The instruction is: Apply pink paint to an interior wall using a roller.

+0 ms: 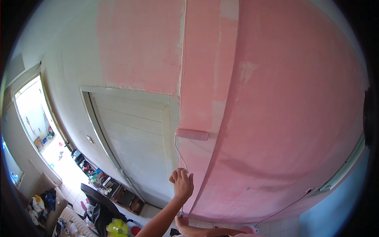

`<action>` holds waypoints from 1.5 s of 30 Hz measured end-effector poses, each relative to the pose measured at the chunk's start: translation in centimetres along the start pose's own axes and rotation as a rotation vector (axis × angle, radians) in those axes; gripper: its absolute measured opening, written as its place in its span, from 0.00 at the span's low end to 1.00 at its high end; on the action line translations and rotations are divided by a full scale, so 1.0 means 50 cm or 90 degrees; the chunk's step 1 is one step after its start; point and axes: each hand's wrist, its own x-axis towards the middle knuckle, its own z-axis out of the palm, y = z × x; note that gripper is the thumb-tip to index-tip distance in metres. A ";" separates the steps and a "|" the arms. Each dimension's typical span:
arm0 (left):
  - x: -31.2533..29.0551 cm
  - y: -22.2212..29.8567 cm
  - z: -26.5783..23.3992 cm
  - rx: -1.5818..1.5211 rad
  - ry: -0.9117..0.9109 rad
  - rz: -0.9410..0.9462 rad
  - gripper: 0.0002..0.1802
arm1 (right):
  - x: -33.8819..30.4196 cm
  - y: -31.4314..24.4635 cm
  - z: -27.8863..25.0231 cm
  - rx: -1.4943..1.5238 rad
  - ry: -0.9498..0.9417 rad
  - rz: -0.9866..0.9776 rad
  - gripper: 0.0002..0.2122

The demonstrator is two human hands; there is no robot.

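A paint roller with a pink-stained sleeve lies against a narrow pink wall strip beside the door frame. Its bent wire frame runs down to my left hand, closed around the upper part of the handle. Lower down, near the bottom of the view, my right hand is closed on the lower end of the same handle; my forearm partly hides it. Paler patches show in the strip's pink paint around the roller. To the right spreads a broad pink wall.
A closed white door stands left of the strip. Below it are a low shelf with clutter and a black chair. A bright open doorway lies far left. A pink-rimmed bucket and a cord are low on the right.
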 end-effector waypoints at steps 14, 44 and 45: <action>0.121 0.084 -0.081 -0.032 0.052 0.090 0.06 | -0.058 -0.202 -0.095 0.242 -0.102 -0.109 0.23; 0.268 0.191 -0.001 0.024 0.116 0.174 0.19 | 0.096 -0.349 -0.230 0.367 -0.088 -0.068 0.19; 0.311 0.209 -0.017 0.028 0.144 0.191 0.17 | 0.092 -0.406 -0.249 0.414 -0.090 -0.096 0.18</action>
